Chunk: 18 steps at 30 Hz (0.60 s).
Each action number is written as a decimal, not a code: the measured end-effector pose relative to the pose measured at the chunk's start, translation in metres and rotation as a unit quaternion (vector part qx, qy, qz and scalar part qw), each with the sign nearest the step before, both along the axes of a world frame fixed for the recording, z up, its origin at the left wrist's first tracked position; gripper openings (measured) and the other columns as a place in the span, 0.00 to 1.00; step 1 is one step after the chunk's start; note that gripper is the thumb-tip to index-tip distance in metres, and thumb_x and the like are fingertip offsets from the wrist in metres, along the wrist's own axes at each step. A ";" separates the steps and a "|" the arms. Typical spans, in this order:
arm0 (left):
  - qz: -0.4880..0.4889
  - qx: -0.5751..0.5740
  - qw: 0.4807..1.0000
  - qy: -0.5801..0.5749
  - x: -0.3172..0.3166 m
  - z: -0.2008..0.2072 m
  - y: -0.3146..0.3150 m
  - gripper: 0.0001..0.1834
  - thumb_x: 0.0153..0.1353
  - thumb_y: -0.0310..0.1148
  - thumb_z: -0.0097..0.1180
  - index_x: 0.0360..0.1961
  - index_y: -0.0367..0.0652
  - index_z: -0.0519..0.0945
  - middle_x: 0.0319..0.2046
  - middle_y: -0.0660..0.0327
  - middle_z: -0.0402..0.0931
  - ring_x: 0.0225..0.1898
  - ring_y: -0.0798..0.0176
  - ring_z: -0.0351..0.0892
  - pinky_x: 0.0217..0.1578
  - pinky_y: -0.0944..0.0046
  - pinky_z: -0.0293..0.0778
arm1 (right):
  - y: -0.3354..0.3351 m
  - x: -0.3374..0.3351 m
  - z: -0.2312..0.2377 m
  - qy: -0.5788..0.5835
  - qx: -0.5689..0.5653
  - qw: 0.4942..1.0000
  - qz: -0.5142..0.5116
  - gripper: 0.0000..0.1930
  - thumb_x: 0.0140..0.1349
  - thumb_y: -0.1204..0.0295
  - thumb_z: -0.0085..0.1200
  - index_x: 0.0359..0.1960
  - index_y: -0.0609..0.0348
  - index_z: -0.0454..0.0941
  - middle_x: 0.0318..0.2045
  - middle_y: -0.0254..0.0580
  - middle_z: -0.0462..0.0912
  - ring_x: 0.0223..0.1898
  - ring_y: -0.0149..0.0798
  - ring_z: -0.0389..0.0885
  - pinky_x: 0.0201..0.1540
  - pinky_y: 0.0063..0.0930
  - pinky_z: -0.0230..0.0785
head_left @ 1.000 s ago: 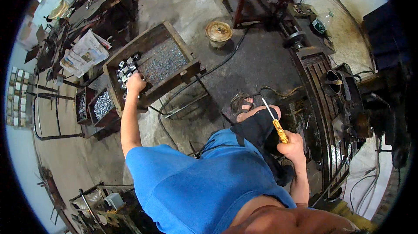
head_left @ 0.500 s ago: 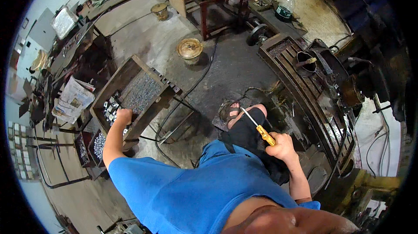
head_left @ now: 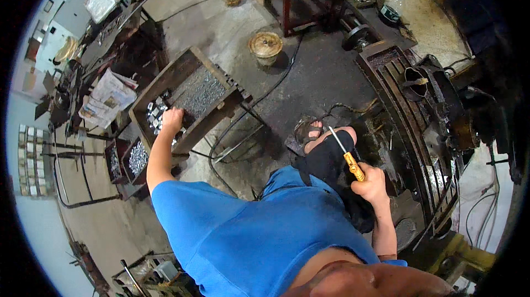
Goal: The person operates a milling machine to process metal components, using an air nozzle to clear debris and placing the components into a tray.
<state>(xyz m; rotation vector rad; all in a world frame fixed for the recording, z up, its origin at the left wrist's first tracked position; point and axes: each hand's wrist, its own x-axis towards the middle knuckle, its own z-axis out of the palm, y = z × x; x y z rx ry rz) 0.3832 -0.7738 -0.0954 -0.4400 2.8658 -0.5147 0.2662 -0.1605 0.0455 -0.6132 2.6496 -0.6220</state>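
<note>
My left hand reaches into a wooden tray on the left, where small shiny metal pieces lie loose. Its fingers are curled down among those pieces; whatever they pinch is hidden under the hand. My right hand is wrapped round the yellow handle of a screwdriver. The screwdriver's thin metal shaft points up and away to the left, above my bent knee, touching nothing that I can see.
Finer grey metal bits fill the tray's right part. Below it stand smaller bins of metal pieces. A slotted machine bed runs along my right. A black cable crosses the floor near a lidded bucket. Folded newspaper lies left of the tray.
The whole view has shifted, so the scene sits further right and the tray higher. My left hand stays in the tray among the metal pieces; my right hand keeps the screwdriver.
</note>
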 end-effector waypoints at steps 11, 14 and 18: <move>0.159 0.036 0.987 -0.014 -0.028 0.002 0.003 0.08 0.46 0.30 0.53 0.29 0.44 0.78 0.33 0.54 0.78 0.37 0.53 0.78 0.36 0.56 0.74 | -0.006 -0.001 0.002 0.010 0.001 1.000 -0.004 0.17 0.32 0.65 0.50 0.26 0.60 0.72 0.24 0.55 0.76 0.28 0.59 0.73 0.31 0.45 0.65; 0.203 0.058 0.976 0.058 -0.033 0.002 0.005 0.10 0.42 0.34 0.57 0.28 0.43 0.79 0.32 0.52 0.78 0.37 0.51 0.78 0.36 0.56 0.74 | -0.004 0.002 -0.003 0.008 -0.030 0.999 -0.021 0.18 0.32 0.66 0.50 0.29 0.61 0.74 0.26 0.56 0.76 0.29 0.59 0.74 0.32 0.44 0.67; 0.277 0.244 0.869 0.331 -0.039 0.024 0.021 0.17 0.41 0.36 0.61 0.32 0.37 0.78 0.27 0.51 0.77 0.32 0.55 0.78 0.32 0.61 0.72 | 0.002 0.001 -0.003 0.017 -0.021 1.000 -0.004 0.21 0.31 0.66 0.51 0.33 0.62 0.75 0.27 0.57 0.76 0.30 0.58 0.75 0.33 0.43 0.68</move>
